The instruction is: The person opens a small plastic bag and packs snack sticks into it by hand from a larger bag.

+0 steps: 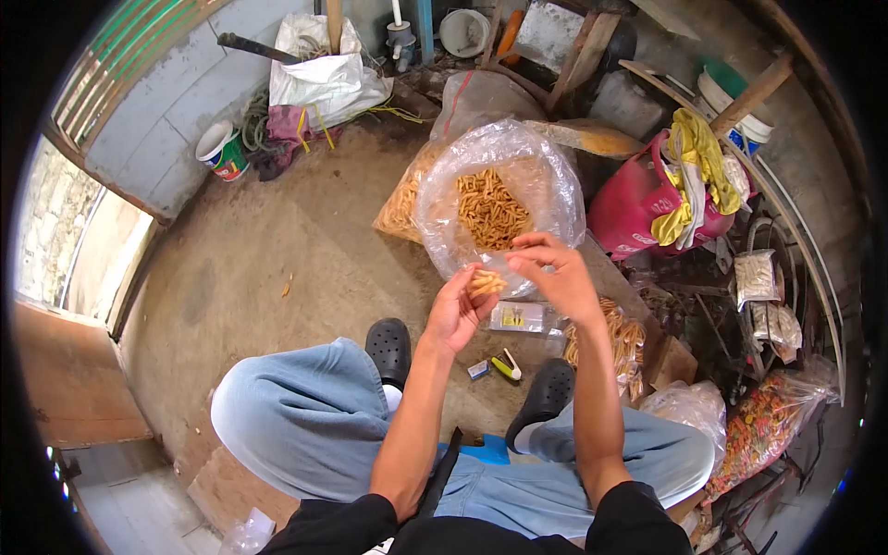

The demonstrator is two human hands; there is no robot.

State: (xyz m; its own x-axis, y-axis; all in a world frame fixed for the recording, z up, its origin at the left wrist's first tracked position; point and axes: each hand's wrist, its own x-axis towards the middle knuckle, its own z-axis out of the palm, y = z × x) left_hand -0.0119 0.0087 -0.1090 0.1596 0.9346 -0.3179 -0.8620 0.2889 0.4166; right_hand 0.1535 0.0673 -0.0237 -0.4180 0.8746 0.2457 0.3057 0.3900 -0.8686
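Note:
My left hand (pixel 455 310) is closed around a small bunch of pale yellow snack sticks (pixel 487 283); whether a thin clear packet wraps them I cannot tell. Just to the right, my right hand (pixel 555 276) has its fingers bent and tips drawn together, and what they pinch is too small to make out. Beyond both hands stands a large clear plastic bag (pixel 435 199), its mouth rolled wide, with many brown snack sticks (pixel 493 208) inside. Below the hands, a flat clear pack with a label (pixel 520 317) lies on the floor.
A green stapler (pixel 506 364) and a small blue box (pixel 477 370) lie between my shoes. Bundled packets of sticks (pixel 615 342) are at right. A pink tub (pixel 638 199) with yellow cloth stands further back. A filled sack (pixel 402 203) leans behind the large bag.

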